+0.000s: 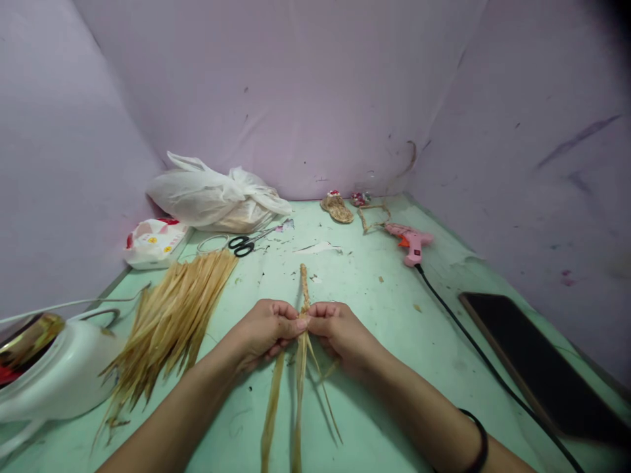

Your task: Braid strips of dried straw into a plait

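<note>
Between my two hands is a short braid [304, 284] of dried straw-like strips, its finished end pointing away from me. My left hand [273, 328] pinches the strips at the braid's lower end, thumb on top. My right hand [335, 328] pinches the same spot from the other side, and the fingertips of both hands meet there. Loose strips [299, 407] hang from the pinch toward me, one wide strip to the left and thinner ones to the right. A fanned bundle of dried strips [182, 309] lies left of my left hand.
Black-handled scissors [241, 246] lie beyond the bundle, near a tied white plastic bag [217, 197] and a tissue pack [156, 243]. A small woven slipper [337, 207] sits at the back. On the right are a pink glue gun [411, 242] with its cord and a dark phone [532, 361]. A white appliance [64, 374] stands left.
</note>
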`<action>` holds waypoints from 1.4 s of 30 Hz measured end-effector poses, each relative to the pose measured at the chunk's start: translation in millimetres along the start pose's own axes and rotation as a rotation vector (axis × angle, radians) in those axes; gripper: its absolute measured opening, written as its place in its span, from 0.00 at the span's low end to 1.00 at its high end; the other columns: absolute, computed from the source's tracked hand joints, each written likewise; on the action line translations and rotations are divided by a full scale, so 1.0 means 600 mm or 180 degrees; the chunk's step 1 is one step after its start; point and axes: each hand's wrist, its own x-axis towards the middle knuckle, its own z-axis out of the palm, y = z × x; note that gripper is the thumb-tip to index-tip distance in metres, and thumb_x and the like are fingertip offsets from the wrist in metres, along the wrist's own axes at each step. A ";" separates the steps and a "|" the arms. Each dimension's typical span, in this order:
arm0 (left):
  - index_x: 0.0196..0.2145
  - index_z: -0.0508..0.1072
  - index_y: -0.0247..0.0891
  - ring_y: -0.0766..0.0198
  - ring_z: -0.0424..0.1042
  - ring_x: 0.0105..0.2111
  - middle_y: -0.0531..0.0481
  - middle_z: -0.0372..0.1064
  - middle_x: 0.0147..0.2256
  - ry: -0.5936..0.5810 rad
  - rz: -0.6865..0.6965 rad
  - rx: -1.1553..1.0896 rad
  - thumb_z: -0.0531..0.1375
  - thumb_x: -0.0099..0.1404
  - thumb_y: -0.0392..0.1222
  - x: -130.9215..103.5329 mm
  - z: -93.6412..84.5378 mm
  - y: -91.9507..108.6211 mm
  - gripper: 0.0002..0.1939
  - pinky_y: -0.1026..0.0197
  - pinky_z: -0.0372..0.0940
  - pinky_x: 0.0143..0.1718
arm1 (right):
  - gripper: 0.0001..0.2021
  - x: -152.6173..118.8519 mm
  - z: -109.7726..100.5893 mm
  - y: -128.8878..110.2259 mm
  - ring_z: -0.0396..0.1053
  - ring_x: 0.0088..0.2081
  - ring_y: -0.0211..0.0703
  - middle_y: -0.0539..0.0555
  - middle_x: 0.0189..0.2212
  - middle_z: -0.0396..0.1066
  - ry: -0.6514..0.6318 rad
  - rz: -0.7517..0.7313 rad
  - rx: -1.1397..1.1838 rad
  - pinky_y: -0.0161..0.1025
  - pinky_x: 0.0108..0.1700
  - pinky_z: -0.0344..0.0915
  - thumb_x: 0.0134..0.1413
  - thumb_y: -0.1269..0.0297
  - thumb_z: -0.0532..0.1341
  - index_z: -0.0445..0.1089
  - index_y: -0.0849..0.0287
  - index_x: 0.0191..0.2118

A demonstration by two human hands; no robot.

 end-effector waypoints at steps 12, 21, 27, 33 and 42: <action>0.20 0.65 0.34 0.77 0.49 0.09 0.60 0.55 0.12 -0.0157 0.0048 0.0028 0.63 0.46 0.47 -0.004 -0.007 0.009 0.14 0.72 0.43 0.08 | 0.05 0.010 -0.008 0.006 0.47 0.13 0.27 0.44 0.11 0.57 0.0079 -0.0475 -0.0525 0.30 0.17 0.43 0.37 0.73 0.56 0.62 0.62 0.16; 0.18 0.64 0.36 0.75 0.51 0.08 0.58 0.58 0.11 -0.0003 -0.0062 -0.0008 0.61 0.45 0.42 0.003 -0.007 -0.001 0.10 0.72 0.47 0.06 | 0.04 0.015 -0.012 0.020 0.55 0.18 0.31 0.48 0.16 0.63 0.0254 -0.1096 -0.1336 0.31 0.21 0.51 0.42 0.71 0.54 0.63 0.61 0.21; 0.18 0.63 0.36 0.77 0.46 0.07 0.60 0.55 0.11 0.0085 -0.0029 0.0034 0.59 0.46 0.40 0.000 -0.003 0.000 0.07 0.72 0.40 0.06 | 0.05 0.013 -0.015 0.020 0.57 0.20 0.32 0.48 0.18 0.63 0.0426 -0.1348 -0.1915 0.30 0.22 0.52 0.44 0.69 0.54 0.65 0.60 0.22; 0.20 0.65 0.35 0.78 0.48 0.09 0.58 0.58 0.13 -0.0142 -0.0012 -0.0276 0.61 0.45 0.41 -0.003 -0.007 0.008 0.09 0.72 0.40 0.08 | 0.05 0.011 -0.017 0.015 0.56 0.20 0.32 0.47 0.17 0.63 0.0414 -0.1412 -0.1858 0.30 0.22 0.52 0.45 0.68 0.54 0.64 0.60 0.23; 0.16 0.63 0.36 0.77 0.43 0.09 0.60 0.51 0.09 0.0393 0.0004 0.0064 0.59 0.44 0.41 -0.002 0.006 0.004 0.09 0.69 0.36 0.11 | 0.06 0.002 -0.013 0.015 0.56 0.20 0.33 0.46 0.17 0.62 0.0421 -0.1678 -0.2293 0.31 0.22 0.52 0.46 0.69 0.53 0.65 0.59 0.23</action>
